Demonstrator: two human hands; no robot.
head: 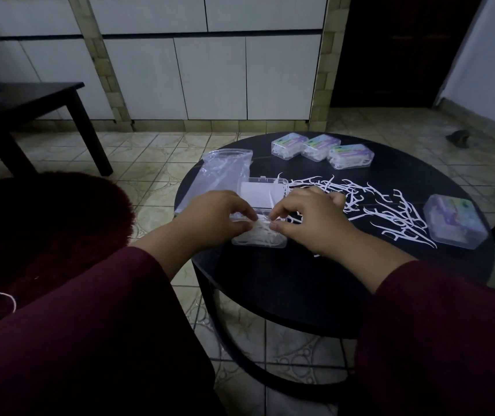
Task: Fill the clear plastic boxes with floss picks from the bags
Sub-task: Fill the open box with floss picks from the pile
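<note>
Hands [216, 217] [309, 220] on clear box [258, 237]

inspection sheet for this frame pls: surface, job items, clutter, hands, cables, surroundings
Surface: round dark table, near part bare.
Job's things: open clear box partly filled with floss picks, lid folded back; loose floss picks scattered to its right; clear bag lying flat behind the left hand; three closed boxes in a row at the far edge; one closed box at the right edge.
Clutter: nothing seen.
Hands: left hand and right hand both pinch picks over the open box.
Cables: nothing seen.
Surroundings: tiled floor, white cabinet doors, dark side table at left.
</note>
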